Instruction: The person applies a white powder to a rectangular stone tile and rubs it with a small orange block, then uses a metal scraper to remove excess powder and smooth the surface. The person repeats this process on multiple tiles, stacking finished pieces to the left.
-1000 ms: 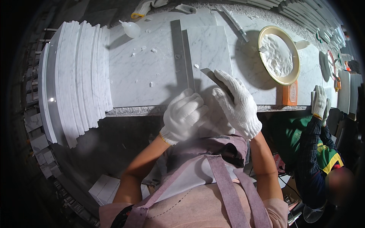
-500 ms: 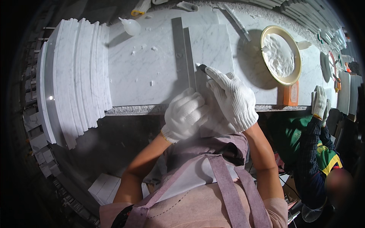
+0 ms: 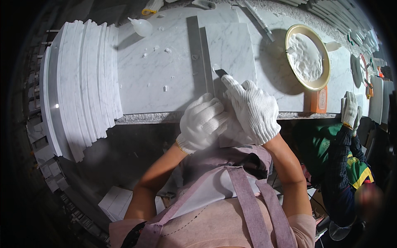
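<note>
A pale grey-veined marble slab lies lengthwise in front of me, its near end partly hidden by my hands. My right hand, in a white knitted glove, is closed round a small dark-bladed scraper. The blade's tip touches or nearly touches the slab, beside a small white dab. My left hand, gloved too, has its fingers curled over the slab's near left edge; its fingertips are partly hidden. To the right stands a cream bowl of white paste.
Stacked marble strips stand at the left. On the worktop are a squeeze bottle, white crumbs, a long strip, a clear tube and an orange box. A co-worker's gloved hand rests at the right edge.
The scraper blade has shifted slightly nearer to me and tilted, and a white dab now shows on the slab just beyond its tip. My left hand stays nearly in place.
</note>
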A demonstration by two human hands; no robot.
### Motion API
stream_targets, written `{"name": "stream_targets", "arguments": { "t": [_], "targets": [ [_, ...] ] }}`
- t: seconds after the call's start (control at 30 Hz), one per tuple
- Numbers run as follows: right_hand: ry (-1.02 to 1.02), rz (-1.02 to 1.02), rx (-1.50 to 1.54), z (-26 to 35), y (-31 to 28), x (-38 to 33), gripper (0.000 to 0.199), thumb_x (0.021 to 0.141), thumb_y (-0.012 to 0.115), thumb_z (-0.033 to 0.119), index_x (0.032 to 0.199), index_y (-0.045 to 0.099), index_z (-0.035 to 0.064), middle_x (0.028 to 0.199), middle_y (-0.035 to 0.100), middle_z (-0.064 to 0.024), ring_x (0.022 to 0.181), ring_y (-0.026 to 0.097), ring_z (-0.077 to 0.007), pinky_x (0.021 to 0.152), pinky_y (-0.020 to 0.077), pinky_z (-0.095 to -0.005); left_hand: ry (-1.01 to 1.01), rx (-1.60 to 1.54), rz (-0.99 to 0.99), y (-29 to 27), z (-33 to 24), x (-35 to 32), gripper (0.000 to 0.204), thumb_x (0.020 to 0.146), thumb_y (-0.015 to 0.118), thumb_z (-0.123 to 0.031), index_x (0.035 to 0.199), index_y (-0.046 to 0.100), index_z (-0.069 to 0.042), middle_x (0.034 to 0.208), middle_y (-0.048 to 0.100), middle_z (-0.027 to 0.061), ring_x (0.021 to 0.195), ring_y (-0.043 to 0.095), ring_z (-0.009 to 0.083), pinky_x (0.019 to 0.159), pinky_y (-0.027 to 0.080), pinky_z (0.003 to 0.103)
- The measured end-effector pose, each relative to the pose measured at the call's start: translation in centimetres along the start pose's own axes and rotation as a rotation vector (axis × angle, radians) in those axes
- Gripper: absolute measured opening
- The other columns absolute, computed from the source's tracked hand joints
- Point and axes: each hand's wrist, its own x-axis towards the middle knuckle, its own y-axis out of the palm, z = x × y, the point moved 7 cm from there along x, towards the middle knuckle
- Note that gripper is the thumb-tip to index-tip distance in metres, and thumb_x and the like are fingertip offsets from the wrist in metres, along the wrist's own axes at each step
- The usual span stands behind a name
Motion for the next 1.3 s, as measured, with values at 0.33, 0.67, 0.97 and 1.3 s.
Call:
{"name": "stream_targets", "arguments": {
  "t": [0.33,0.67,0.97,1.3],
  "targets": [
    [-0.027,-0.125,0.197,0.0,-0.7,0.5,0.045,0.095,0.067,0.025,0.139,0.063,0.0203,0.091,0.067,-0.0134,0.074,0.070,-0.0341,0.063,0.0547,-0.0460,-0.041,-0.030,0.051,0.5,0.5,-0.7,0.026,0.069,0.072,-0.021,0.088,0.071,-0.003,0.087,0.058,0.0112,0.084,0.063,0.0324,0.073,0.052,0.047],
    [0.091,0.252,0.066,-0.1,1.3,-1.1,0.073,0.074,0.080,0.025,0.142,0.054,0.0192,0.102,0.069,-0.0193,0.086,0.073,-0.0413,0.070,0.0580,-0.0516,0.050,0.060,-0.039,-0.1,-0.3,-0.5,0.026,0.073,0.072,-0.020,0.096,0.075,-0.006,0.093,0.064,0.0113,0.089,0.065,0.0325,0.082,0.056,0.047],
    [0.004,-0.002,0.046,0.3,1.0,0.9,0.053,0.088,0.073,0.023,0.139,0.058,0.0201,0.095,0.069,-0.0164,0.080,0.072,-0.0380,0.064,0.0566,-0.0483,0.001,0.019,0.063,0.0,-0.1,-0.8,0.015,0.080,0.073,-0.014,0.092,0.072,-0.005,0.094,0.065,0.0106,0.094,0.068,0.0339,0.083,0.058,0.047],
    [-0.019,-0.075,0.224,0.4,0.5,-3.6,0.045,0.096,0.069,0.019,0.140,0.065,0.0163,0.086,0.067,-0.0118,0.073,0.069,-0.0308,0.062,0.0543,-0.0418,-0.076,0.277,-0.241,-4.4,4.0,-1.6,0.033,0.090,0.081,-0.019,0.121,0.072,-0.010,0.128,0.065,0.0095,0.118,0.064,0.0312,0.103,0.053,0.047]
  ]
}}
